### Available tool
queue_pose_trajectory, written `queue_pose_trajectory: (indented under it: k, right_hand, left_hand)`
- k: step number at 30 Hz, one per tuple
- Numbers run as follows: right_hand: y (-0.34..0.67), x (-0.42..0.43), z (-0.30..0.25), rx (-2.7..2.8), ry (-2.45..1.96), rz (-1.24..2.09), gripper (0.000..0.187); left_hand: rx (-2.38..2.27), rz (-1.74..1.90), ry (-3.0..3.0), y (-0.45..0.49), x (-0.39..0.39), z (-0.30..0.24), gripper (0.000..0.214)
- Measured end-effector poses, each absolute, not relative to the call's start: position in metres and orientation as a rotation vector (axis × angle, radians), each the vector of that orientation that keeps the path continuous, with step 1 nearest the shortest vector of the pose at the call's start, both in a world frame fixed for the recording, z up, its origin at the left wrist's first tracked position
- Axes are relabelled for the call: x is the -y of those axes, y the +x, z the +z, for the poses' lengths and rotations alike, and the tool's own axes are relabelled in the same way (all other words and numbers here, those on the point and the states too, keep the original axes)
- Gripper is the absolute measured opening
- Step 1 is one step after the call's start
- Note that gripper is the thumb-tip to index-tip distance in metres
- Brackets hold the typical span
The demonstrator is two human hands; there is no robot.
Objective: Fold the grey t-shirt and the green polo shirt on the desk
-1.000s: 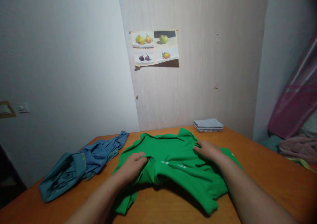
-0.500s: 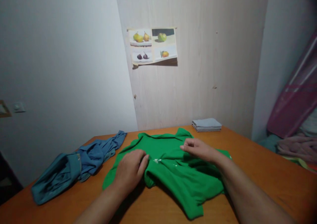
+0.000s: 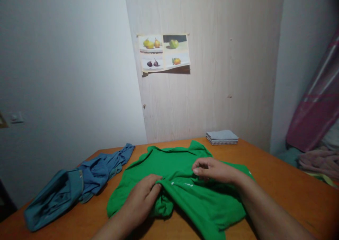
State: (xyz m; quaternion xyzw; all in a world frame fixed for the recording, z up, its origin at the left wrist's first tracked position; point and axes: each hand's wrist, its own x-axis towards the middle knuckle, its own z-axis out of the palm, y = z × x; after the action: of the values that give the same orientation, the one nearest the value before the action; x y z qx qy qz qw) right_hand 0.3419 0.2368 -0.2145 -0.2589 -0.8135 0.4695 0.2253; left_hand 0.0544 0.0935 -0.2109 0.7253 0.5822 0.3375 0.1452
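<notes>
A crumpled green T-shirt (image 3: 161, 160) with small white marks is spread over the table in front of me. My left hand (image 3: 144, 197) pinches a front edge of it between thumb and fingers, and the cloth is gathered up there. Over the right part of the shirt, my right hand (image 3: 212, 170) is curled with thumb and fingertips together. It pinches the green cloth, which creases towards the fingertips; the exact grip is partly hidden. A loose front part of the shirt hangs down towards me between my forearms.
Crumpled blue clothing (image 3: 92, 174) lies along the left side of the orange-brown table (image 3: 275, 197). A neatly folded grey-and-checked cloth stack (image 3: 222, 136) sits at the back right. Fruit pictures (image 3: 164, 52) hang on the wall behind. Piled fabric (image 3: 317, 162) stands beyond the table's right edge.
My left hand has drawn the shirt's edge slightly right and up, so cloth bunches beneath it. My right hand has lowered a little. The view has tilted slightly.
</notes>
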Motion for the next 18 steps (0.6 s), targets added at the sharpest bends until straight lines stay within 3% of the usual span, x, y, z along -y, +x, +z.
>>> queue_pose_trajectory:
  k: [5, 10, 18]
  right_hand:
    - [0.342, -0.238, -0.210, 2.113, -0.739, 1.250, 0.056]
    - [0.344, -0.241, -0.206, 2.017, -0.781, 1.077, 0.056]
    - [0.356, -0.247, -0.222, 2.345, -1.010, 0.934, 0.064]
  left_hand:
    - [-1.947, 1.265, 1.802, 0.039, -0.155, -0.192, 0.035]
    - [-2.256, 1.178, 1.653, 0.015, -0.201, -0.199, 0.030]
    - [-2.121, 1.029, 1.848, 0.008, -0.168, -0.205, 0.064]
